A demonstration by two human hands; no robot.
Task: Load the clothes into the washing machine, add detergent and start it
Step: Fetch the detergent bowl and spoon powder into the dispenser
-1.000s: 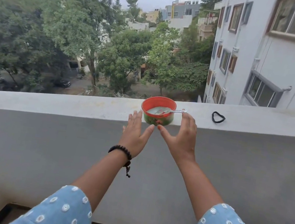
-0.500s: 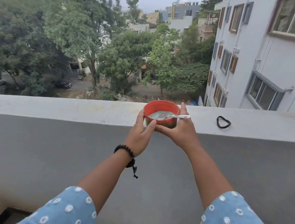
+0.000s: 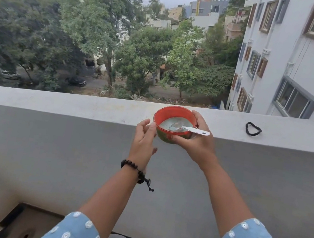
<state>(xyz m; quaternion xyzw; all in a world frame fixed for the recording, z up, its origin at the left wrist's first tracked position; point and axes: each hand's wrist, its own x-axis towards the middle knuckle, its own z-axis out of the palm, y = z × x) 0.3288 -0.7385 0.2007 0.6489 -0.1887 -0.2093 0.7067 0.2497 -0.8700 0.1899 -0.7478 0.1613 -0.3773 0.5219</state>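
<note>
A round tub (image 3: 173,114) with an orange rim and greenish body holds pale detergent powder (image 3: 166,123) and a white spoon (image 3: 190,130) whose handle sticks out to the right. My right hand (image 3: 196,141) grips the tub from the right and below, lifted just in front of the parapet ledge (image 3: 71,104). My left hand (image 3: 144,139) is beside the tub's left side, fingers apart, holding nothing. No washing machine or clothes are in view.
A black hair tie (image 3: 253,129) lies on the ledge to the right. The grey parapet wall (image 3: 42,151) stands right in front of me. Beyond it are trees, a street and a white building (image 3: 285,67). A dark floor strip (image 3: 30,226) shows below.
Both hands reached the tub on the ledge and closed round it. Now the right hand alone holds it, lifted toward me, and the left hand has come off.
</note>
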